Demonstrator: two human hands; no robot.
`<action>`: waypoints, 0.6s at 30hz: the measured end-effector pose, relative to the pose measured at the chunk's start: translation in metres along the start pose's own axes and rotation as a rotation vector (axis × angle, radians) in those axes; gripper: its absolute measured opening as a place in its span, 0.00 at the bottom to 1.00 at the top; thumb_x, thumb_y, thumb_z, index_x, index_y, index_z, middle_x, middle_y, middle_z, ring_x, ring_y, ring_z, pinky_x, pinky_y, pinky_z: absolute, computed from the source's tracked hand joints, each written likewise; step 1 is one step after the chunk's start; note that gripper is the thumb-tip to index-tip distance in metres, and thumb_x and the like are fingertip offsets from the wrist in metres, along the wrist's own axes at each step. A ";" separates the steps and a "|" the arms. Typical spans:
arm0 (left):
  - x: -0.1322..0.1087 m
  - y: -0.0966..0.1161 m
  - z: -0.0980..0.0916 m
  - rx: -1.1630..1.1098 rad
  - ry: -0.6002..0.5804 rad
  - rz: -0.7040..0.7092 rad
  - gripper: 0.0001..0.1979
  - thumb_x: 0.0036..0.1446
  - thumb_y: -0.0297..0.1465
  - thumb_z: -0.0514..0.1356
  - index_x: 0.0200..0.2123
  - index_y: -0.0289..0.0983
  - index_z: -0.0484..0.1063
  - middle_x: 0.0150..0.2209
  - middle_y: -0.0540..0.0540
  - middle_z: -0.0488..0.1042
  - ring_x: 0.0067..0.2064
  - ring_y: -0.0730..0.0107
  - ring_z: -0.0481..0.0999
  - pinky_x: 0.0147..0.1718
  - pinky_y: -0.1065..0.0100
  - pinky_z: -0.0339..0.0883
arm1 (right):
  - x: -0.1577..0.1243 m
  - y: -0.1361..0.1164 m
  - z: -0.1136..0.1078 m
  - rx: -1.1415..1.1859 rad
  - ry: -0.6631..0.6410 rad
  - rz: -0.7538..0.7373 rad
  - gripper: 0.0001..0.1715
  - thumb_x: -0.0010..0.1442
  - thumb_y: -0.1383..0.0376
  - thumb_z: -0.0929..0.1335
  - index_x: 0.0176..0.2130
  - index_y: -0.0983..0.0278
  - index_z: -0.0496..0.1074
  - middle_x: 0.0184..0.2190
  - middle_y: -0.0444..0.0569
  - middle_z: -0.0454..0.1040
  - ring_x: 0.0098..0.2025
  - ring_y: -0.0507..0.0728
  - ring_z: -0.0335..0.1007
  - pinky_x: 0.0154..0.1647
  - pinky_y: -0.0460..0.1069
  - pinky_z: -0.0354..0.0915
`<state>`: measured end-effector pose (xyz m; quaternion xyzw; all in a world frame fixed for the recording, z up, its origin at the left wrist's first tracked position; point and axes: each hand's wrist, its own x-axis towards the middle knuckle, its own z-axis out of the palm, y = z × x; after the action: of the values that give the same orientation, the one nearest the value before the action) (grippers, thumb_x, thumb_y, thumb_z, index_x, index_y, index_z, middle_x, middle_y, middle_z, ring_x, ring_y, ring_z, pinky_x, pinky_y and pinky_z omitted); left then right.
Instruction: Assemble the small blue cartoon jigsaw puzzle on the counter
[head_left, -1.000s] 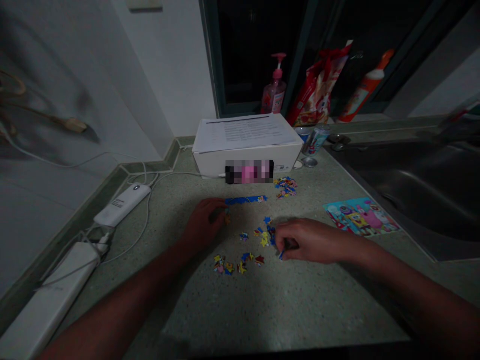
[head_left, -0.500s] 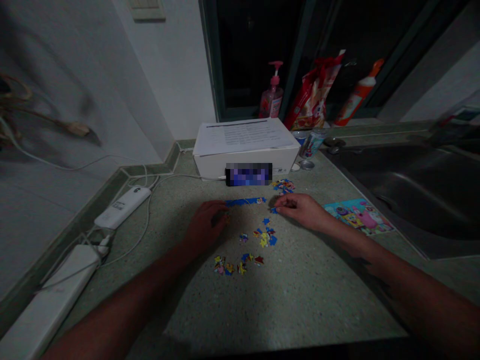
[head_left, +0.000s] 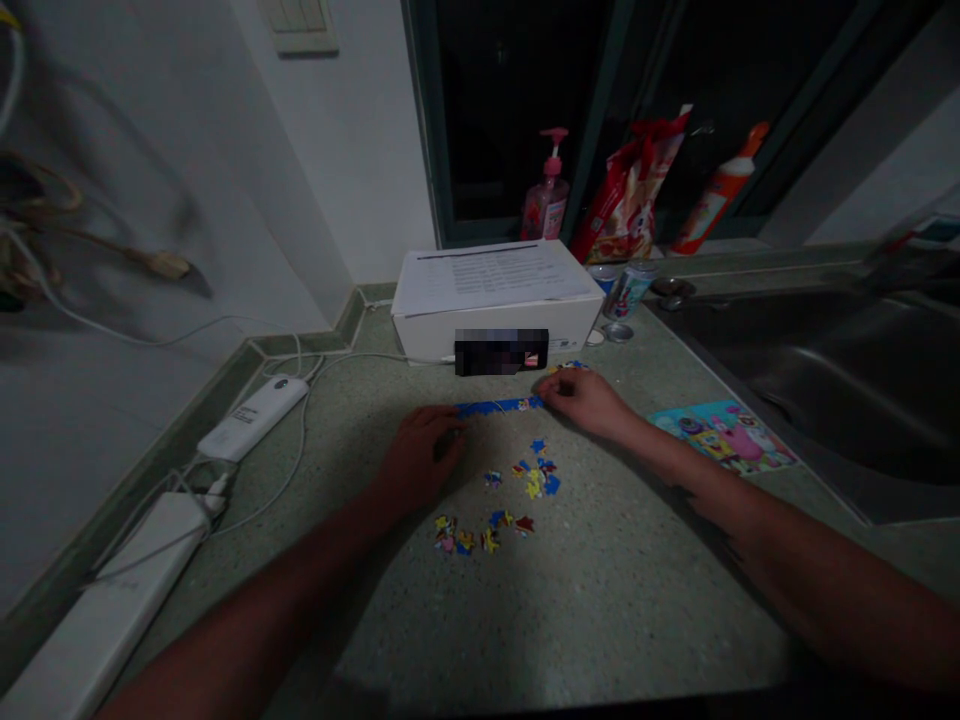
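Note:
A narrow strip of joined blue jigsaw pieces [head_left: 491, 407] lies across the counter. My left hand [head_left: 426, 450] rests at its left end, fingertips against the strip, thumb curved apart from the fingers. At the right end my right hand [head_left: 581, 398] pinches a blue puzzle piece, mostly covered by the fingertips, right against the strip. Loose puzzle pieces [head_left: 536, 482] lie in a small cluster below the strip. Nearer to me is another scattered group of puzzle pieces [head_left: 465, 541]. A third pile of pieces [head_left: 574, 366] is partly hidden behind my right hand.
A phone [head_left: 501, 352] leans on a white box [head_left: 495, 285]. The cartoon picture card [head_left: 724, 437] lies right, beside the sink [head_left: 847, 370]. Cans [head_left: 631, 290] stand behind. On the left are a white adapter [head_left: 253, 418], a power strip [head_left: 142, 570] and loose cables.
My right hand has moved slightly up and left, bringing the blue piece to the strip's right end. My left hand stays at the left end. The view has shifted slightly.

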<state>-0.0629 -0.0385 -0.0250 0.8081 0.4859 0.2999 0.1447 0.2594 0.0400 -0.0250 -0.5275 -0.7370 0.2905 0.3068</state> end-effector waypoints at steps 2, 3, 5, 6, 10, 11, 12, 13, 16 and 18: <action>0.000 0.000 0.000 -0.001 0.003 -0.002 0.10 0.66 0.30 0.63 0.48 0.43 0.82 0.55 0.42 0.82 0.59 0.50 0.80 0.63 0.40 0.73 | -0.001 0.000 0.000 -0.031 0.002 -0.019 0.13 0.58 0.64 0.69 0.38 0.62 0.84 0.37 0.53 0.86 0.38 0.61 0.81 0.43 0.57 0.74; 0.000 0.000 0.000 -0.002 0.004 -0.002 0.10 0.66 0.30 0.63 0.48 0.43 0.82 0.56 0.41 0.82 0.59 0.50 0.80 0.64 0.40 0.73 | -0.002 0.000 -0.001 -0.039 -0.001 -0.025 0.13 0.58 0.64 0.69 0.38 0.62 0.84 0.37 0.53 0.86 0.38 0.61 0.81 0.43 0.57 0.74; -0.001 0.001 0.001 -0.001 0.002 -0.005 0.10 0.66 0.30 0.63 0.48 0.42 0.82 0.56 0.41 0.82 0.59 0.50 0.80 0.64 0.40 0.72 | -0.003 -0.001 -0.003 -0.041 -0.013 -0.025 0.13 0.58 0.64 0.68 0.38 0.62 0.84 0.37 0.53 0.85 0.38 0.61 0.80 0.43 0.57 0.73; -0.001 0.001 0.001 0.003 -0.004 -0.007 0.10 0.66 0.30 0.63 0.48 0.42 0.82 0.56 0.41 0.82 0.59 0.49 0.80 0.64 0.40 0.72 | -0.004 -0.001 -0.003 -0.037 -0.019 -0.017 0.14 0.58 0.64 0.68 0.37 0.62 0.84 0.36 0.53 0.85 0.38 0.60 0.80 0.43 0.57 0.73; -0.001 0.000 0.001 0.027 -0.025 0.004 0.11 0.66 0.30 0.62 0.49 0.40 0.82 0.56 0.39 0.82 0.59 0.49 0.79 0.64 0.41 0.72 | -0.004 -0.002 -0.001 -0.031 -0.019 0.033 0.13 0.58 0.63 0.68 0.36 0.62 0.84 0.35 0.52 0.85 0.37 0.60 0.79 0.42 0.56 0.72; -0.001 -0.001 0.001 0.031 -0.023 0.009 0.11 0.67 0.30 0.62 0.49 0.39 0.82 0.56 0.39 0.82 0.59 0.50 0.79 0.64 0.41 0.72 | -0.004 -0.002 -0.001 -0.027 -0.017 0.041 0.13 0.58 0.63 0.68 0.37 0.62 0.84 0.35 0.53 0.85 0.36 0.60 0.79 0.42 0.56 0.72; -0.001 -0.001 0.001 0.035 -0.017 0.012 0.11 0.67 0.30 0.62 0.49 0.39 0.82 0.56 0.39 0.82 0.59 0.50 0.79 0.64 0.41 0.72 | -0.004 -0.002 0.000 -0.019 -0.018 0.046 0.13 0.58 0.63 0.68 0.37 0.62 0.84 0.35 0.53 0.85 0.37 0.60 0.79 0.42 0.56 0.72; -0.001 -0.002 0.002 0.039 -0.012 0.014 0.11 0.67 0.30 0.62 0.49 0.40 0.82 0.56 0.39 0.82 0.59 0.50 0.79 0.64 0.41 0.72 | -0.004 -0.003 0.000 -0.010 -0.021 0.047 0.14 0.58 0.63 0.68 0.37 0.62 0.84 0.36 0.53 0.85 0.37 0.60 0.79 0.41 0.55 0.72; -0.002 -0.003 0.003 0.050 -0.005 0.020 0.11 0.67 0.30 0.62 0.49 0.40 0.82 0.56 0.39 0.82 0.59 0.50 0.79 0.63 0.42 0.73 | -0.004 -0.004 0.001 -0.003 -0.015 0.038 0.13 0.57 0.64 0.69 0.37 0.61 0.84 0.35 0.51 0.85 0.37 0.60 0.79 0.41 0.54 0.72; -0.002 -0.003 0.003 0.052 -0.009 0.022 0.11 0.67 0.30 0.62 0.49 0.40 0.82 0.56 0.39 0.82 0.59 0.50 0.79 0.64 0.42 0.73 | -0.004 -0.005 0.002 -0.011 0.001 0.034 0.12 0.57 0.64 0.69 0.36 0.61 0.84 0.35 0.51 0.85 0.37 0.60 0.79 0.41 0.54 0.71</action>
<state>-0.0636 -0.0384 -0.0290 0.8182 0.4840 0.2851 0.1227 0.2563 0.0344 -0.0233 -0.5418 -0.7294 0.2912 0.2993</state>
